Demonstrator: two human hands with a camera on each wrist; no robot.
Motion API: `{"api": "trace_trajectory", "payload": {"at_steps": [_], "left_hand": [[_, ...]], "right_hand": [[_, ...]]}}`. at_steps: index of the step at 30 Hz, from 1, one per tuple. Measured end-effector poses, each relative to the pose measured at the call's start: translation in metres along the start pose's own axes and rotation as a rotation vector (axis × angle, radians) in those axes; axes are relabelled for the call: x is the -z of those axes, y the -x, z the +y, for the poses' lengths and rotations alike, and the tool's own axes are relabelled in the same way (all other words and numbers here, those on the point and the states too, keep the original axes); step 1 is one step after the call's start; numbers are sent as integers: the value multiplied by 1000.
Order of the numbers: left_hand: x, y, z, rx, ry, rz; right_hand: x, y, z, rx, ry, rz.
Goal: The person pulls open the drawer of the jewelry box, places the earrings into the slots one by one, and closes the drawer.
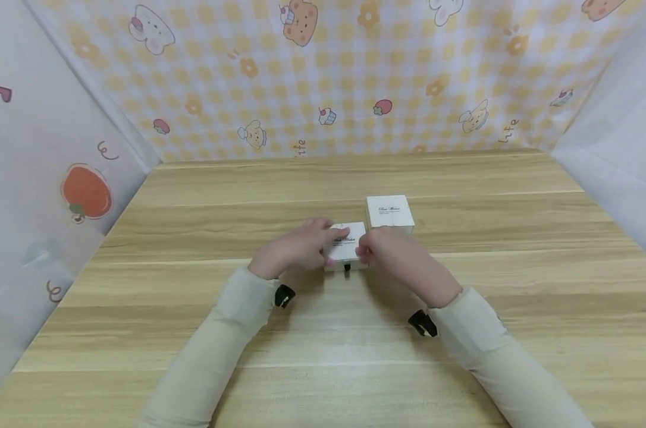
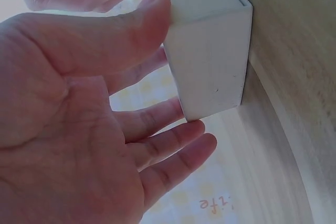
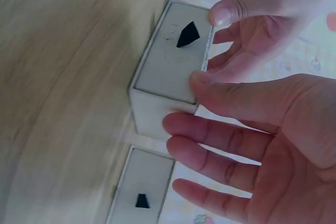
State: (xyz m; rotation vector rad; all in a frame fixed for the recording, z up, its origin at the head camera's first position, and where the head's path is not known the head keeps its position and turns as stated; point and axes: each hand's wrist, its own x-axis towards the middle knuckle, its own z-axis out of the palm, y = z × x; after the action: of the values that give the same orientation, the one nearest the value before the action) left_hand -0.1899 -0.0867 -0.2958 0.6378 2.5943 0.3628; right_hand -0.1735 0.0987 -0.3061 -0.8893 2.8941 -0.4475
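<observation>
A small white drawer-style gift box with dark lettering on its lid sits on the table between both hands. Its front has a black pull tab. My left hand holds the box's left side, thumb at the front edge and fingers reaching over the lid and along the side. At the right front corner, my right hand pinches the box, thumb on the top front edge and fingertips against the right side. A second white box of the same kind stands just behind and to the right.
The wooden table runs back to a yellow checked cloth. White printed sheets hang at both sides. Black wrist mounts show below the cuffs.
</observation>
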Motion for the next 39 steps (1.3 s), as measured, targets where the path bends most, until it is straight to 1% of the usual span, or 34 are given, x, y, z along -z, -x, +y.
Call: {"api": "trace_trajectory", "payload": {"at_steps": [3, 6, 10, 12, 15, 18, 21, 26, 34, 39], "left_hand": [[0, -4, -3, 2, 9, 7], [0, -8, -7, -19, 21, 16], [0, -13, -13, -52, 35, 28], [1, -16, -15, -66, 49, 32], [1, -19, -18, -79, 61, 40], [1, -22, -19, -90, 67, 52], [1, -24, -19, -80, 75, 60], [-2, -24, -20, -49, 104, 64], [-2, -24, -19, -44, 131, 100], [-3, -25, -17, -36, 133, 101]], "right_hand": [[-2, -2, 5, -10, -52, 6], [-3, -4, 10, -12, -94, 26], [-4, -6, 15, -9, -100, 52], [-4, -7, 17, -11, -98, 52], [-4, -9, 20, -7, -102, 56], [-4, -10, 25, 11, -107, 82], [-5, -10, 28, 14, -114, 107], [-7, -11, 25, -10, -124, 116], [-6, -12, 23, -41, -103, 150], [-8, -14, 25, -44, -96, 155]]}}
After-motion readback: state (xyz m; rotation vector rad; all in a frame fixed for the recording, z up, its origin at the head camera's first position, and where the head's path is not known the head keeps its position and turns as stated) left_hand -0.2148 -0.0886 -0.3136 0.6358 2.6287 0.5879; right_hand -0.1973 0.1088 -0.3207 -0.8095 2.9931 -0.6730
